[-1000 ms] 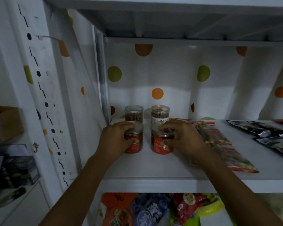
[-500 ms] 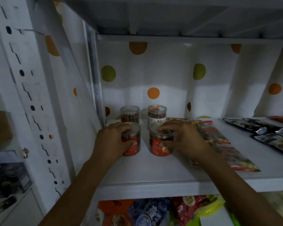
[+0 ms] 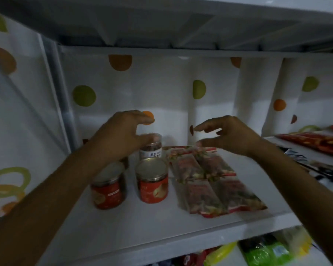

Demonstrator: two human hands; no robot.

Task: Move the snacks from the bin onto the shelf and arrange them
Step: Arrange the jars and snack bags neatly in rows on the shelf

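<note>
— How are the hands seen?

— The left hand (image 3: 121,131) is held above the jars, fingers loosely curved and spread; nothing is enclosed in its grip. Its thumb is seen in front of the white-labelled jar (image 3: 151,148) at the back, but whether contact is made cannot be told. The right hand (image 3: 231,133) is held over the far end of the flat snack packets (image 3: 213,179), its grip wide open and empty, forefinger extended.

— Where are the snacks found?

— On the shelf (image 3: 123,229). Two red-labelled jars are stood upright near the front: the left red jar (image 3: 109,189) and the right red jar (image 3: 152,181), close together but apart. The packets are laid flat just to their right. Dark packets (image 3: 315,166) are seen farther right, blurred.
</note>
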